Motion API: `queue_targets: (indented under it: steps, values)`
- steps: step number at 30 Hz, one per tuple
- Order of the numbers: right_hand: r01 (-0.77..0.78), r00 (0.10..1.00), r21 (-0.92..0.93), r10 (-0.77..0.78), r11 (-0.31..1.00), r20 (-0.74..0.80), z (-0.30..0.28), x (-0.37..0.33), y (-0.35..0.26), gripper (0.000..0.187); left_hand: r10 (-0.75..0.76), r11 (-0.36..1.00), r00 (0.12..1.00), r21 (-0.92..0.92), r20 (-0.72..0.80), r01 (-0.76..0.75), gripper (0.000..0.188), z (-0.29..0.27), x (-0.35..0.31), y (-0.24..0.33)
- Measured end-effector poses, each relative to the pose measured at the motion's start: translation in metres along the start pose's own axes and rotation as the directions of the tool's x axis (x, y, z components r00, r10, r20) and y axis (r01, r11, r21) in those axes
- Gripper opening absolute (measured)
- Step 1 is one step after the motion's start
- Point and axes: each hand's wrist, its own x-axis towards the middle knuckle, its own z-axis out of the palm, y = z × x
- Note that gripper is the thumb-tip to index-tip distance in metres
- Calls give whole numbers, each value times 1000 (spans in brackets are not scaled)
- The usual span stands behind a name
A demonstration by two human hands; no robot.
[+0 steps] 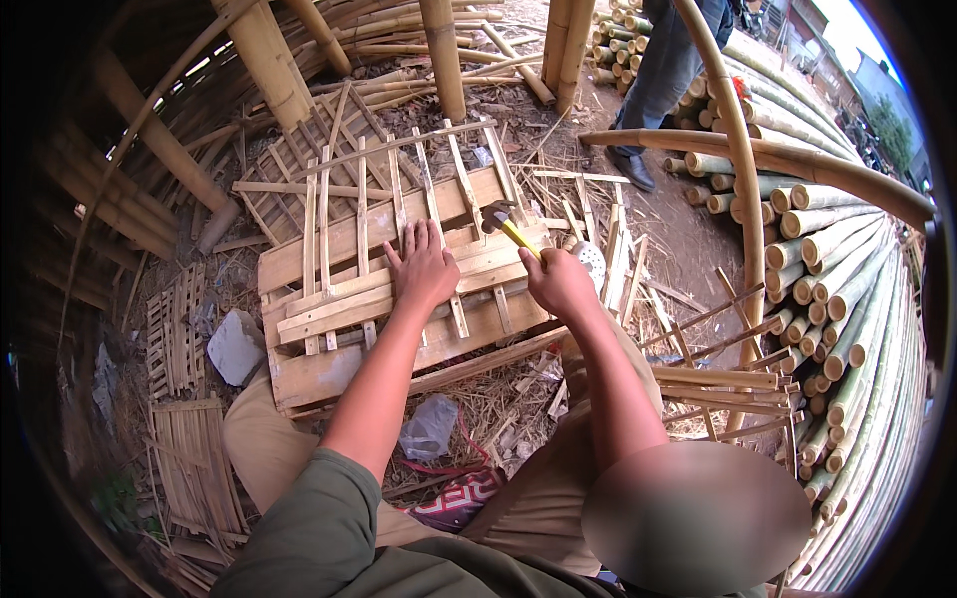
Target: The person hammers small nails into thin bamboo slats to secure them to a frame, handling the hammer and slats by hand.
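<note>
My right hand (560,283) is closed round the yellow handle of a hammer (517,237), whose dark head is over the far right part of a bamboo slat frame. My left hand (424,267) lies with its fingers spread on the slats of that frame, holding nothing. The slat frame (344,297) has long crosswise strips over several narrow strips pointing away from me. Beneath it is a low wooden bench of wide planks (324,373). Close beside my right hand is a round white thing with dark spots (590,261), partly hidden.
Another slatted panel (264,179) lies beyond the bench. A pale block (237,347) and slatted pieces (194,458) lie at left. A plastic bag (429,427) is between my legs. Bamboo poles (837,259) are stacked at right. A person (653,80) stands at far right.
</note>
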Motion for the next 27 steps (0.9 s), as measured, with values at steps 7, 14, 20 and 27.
queue_targets:
  steps: [7, 14, 20, 27]
  values:
    - [36, 996, 5, -35, 999, -81, 7, -12, 4, 50, 230, 947, 969, -209, -94, -245, 50, 1, -6, -5]
    - [17, 994, 19, -15, 1000, -112, 12, -18, -4, 48, 189, 945, 980, -260, -61, -199, 40, -6, -9, 0]
    - [21, 994, -57, -27, 998, -109, 20, -19, -3, 49, 164, 953, 983, -243, -89, -181, 39, -4, -6, 2]
    - [95, 961, 63, -76, 993, -265, -4, -22, -23, 47, 155, 953, 983, -249, -101, -175, 40, -2, -4, 1]
